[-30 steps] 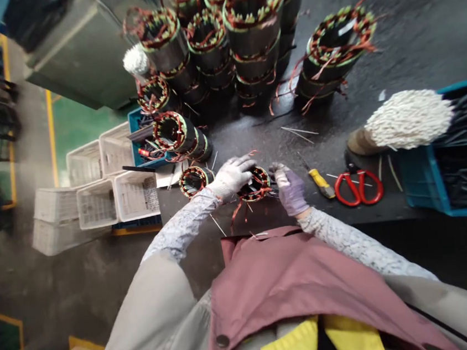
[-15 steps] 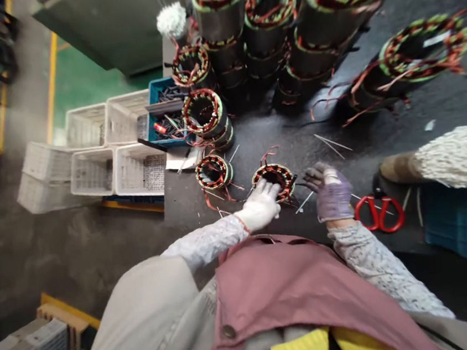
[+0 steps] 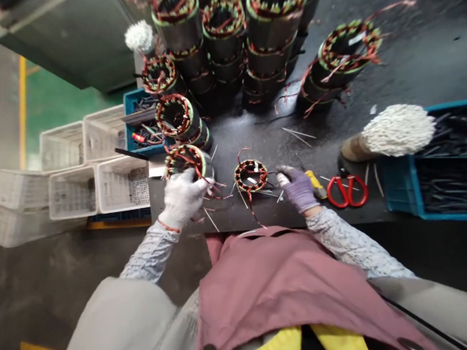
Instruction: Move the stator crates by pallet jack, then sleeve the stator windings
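My left hand (image 3: pixel 184 199), in a white glove, is closed on the near rim of a wound motor stator (image 3: pixel 188 158) with copper-coloured leads and green-yellow slot liners. Whether this stator rests on another one underneath is hidden by my hand. In front of me lies a low stator ring (image 3: pixel 251 176) with white pieces on its windings and leads hanging out. My right hand (image 3: pixel 296 188), in a purple glove, is just right of that ring. Its fingers are pinched together, and a thin dark end shows at the tips, too small to name.
Stacked stators (image 3: pixel 223 37) fill the far side. Red-handled scissors (image 3: pixel 347 191) and a yellow-handled tool (image 3: pixel 316 184) lie right of my right hand. A bundle of white sticks (image 3: pixel 398 130) stands near a blue bin (image 3: pixel 402 188). White baskets (image 3: pixel 72 192) sit left.
My left hand has moved left from the ring in front of me to the left stator, which now looks higher and larger. My right hand stays near the ring. The view has shifted right.
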A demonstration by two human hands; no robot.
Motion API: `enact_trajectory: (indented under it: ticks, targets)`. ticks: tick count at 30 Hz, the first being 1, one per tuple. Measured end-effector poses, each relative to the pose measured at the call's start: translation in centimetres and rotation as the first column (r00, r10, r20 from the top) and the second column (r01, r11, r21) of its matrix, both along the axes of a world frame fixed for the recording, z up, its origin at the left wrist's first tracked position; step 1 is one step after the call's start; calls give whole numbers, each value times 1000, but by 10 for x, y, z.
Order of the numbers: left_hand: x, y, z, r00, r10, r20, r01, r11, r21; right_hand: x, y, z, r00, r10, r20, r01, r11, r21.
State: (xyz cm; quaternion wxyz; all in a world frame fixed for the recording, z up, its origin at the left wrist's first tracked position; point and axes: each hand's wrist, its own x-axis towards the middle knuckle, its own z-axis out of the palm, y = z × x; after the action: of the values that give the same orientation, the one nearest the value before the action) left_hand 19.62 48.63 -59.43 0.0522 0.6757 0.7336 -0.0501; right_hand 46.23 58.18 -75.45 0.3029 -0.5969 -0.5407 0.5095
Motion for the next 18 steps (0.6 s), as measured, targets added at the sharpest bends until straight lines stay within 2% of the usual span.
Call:
enact_trajectory:
  ticks: [2, 4, 6, 8, 11, 15, 16, 18]
  targets:
    - [-11, -1, -16, 990, 82, -116, -94, 989, -110, -11, 11, 6, 946, 179, 270, -213, 972, 101]
    - [-18, 0, -32, 982, 119, -147, -145, 973, -177, -28, 23, 13, 799, 318, 510, -406, 911, 68]
    - [-19, 0, -43, 983, 132, -127, -154, 971, -183, -48, 32, 18, 655, 400, 641, -492, 870, -40]
    - [-17, -4, -48, 986, 140, -89, -151, 978, -141, -64, 36, 18, 572, 426, 701, -490, 863, -124]
    - [-13, -14, -52, 983, 178, -44, -179, 984, -9, -75, 34, 13, 558, 406, 724, -436, 885, -161]
    - [-15, -24, -60, 979, 204, -3, -202, 970, 134, -71, 29, 3, 592, 400, 700, -433, 890, -142]
    - [-18, -24, -62, 980, 200, 5, -198, 968, 154, -69, 28, -1, 610, 403, 683, -451, 884, -118]
    - [-25, -22, -68, 982, 186, 17, -186, 964, 191, -65, 24, -10, 698, 380, 608, -477, 879, -2]
